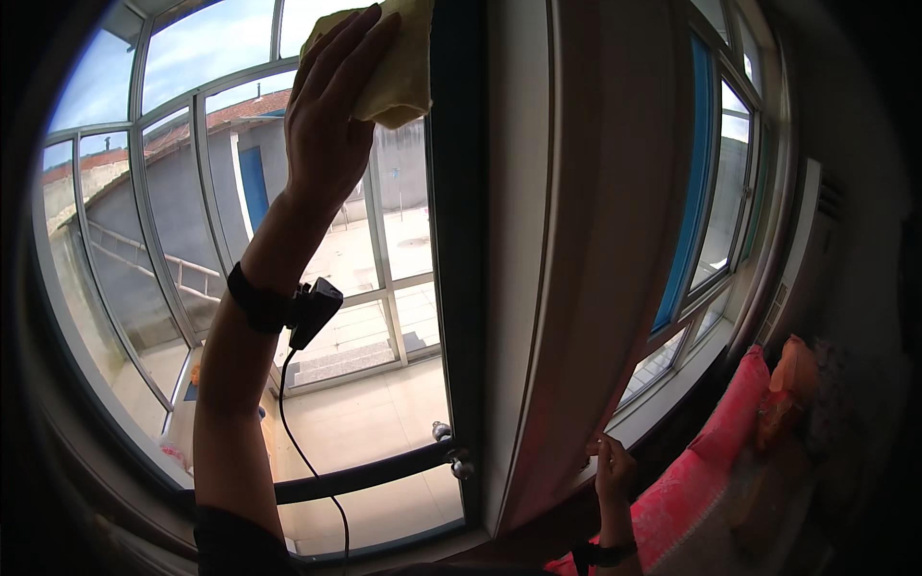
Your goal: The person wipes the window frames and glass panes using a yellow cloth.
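My left hand (328, 108) is raised high at the upper middle, pressing a folded pale-yellow cloth (400, 75) flat near the glass of a dark-framed door (457, 216). Part of the cloth lies under my fingers and its top runs out of view. A black strap with a small black device (315, 313) circles my left forearm, and a cable (302, 453) hangs from it. Low on the right is my right hand (614, 464), its fingers curled, by the wall's lower edge and the window sill (648, 403). Whether it grips anything is too small and dim to tell.
The door has a dark crossbar (360, 475) and a round metal knob (461, 464). Through the glass stands a framed glass enclosure with a yard and ladder (191, 277) beyond. At right are a blue-edged window (695, 187) and a pink patterned cover (691, 468).
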The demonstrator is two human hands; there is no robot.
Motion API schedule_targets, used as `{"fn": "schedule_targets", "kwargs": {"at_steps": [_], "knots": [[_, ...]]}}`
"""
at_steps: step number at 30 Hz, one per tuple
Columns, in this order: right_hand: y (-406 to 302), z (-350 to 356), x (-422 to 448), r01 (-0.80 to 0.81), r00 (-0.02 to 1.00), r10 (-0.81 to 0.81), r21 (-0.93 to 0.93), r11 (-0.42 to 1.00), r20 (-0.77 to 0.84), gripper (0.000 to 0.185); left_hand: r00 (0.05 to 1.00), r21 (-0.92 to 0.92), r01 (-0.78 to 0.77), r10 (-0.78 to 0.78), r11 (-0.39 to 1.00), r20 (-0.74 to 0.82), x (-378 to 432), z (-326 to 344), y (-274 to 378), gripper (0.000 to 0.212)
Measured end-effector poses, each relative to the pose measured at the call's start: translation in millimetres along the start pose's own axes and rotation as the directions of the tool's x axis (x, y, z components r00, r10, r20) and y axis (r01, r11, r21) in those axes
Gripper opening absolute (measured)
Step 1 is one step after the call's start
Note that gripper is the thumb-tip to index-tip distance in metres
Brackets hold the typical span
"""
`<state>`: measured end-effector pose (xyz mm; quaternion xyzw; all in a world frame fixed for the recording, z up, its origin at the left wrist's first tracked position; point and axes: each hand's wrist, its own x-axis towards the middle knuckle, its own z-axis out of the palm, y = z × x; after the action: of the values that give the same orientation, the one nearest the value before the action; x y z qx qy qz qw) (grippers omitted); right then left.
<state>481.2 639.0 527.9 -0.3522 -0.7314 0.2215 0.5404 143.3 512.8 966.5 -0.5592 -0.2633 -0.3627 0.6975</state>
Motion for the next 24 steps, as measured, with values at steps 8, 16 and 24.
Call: {"fn": "schedule_targets", "kwargs": {"at_steps": [8, 16, 24], "knots": [[32, -10, -24, -0.111, 0.982, 0.126, 0.109, 0.988, -0.144, 0.02, 0.903, 0.24, -0.191, 0.074, 0.952, 0.423, 20, 94, -28, 0.048], [45, -26, -26, -0.142, 0.965, 0.128, -0.045, 0.989, -0.229, 0.019, 0.777, 0.05, -0.065, 0.019, 0.997, 0.63, -57, 56, 36, 0.068], [57, -15, -24, -0.215, 0.963, 0.208, -0.021, 0.976, -0.169, 0.021, 0.352, -0.225, -0.431, 0.392, 0.874, 0.85, -180, -41, 101, 0.054]]}}
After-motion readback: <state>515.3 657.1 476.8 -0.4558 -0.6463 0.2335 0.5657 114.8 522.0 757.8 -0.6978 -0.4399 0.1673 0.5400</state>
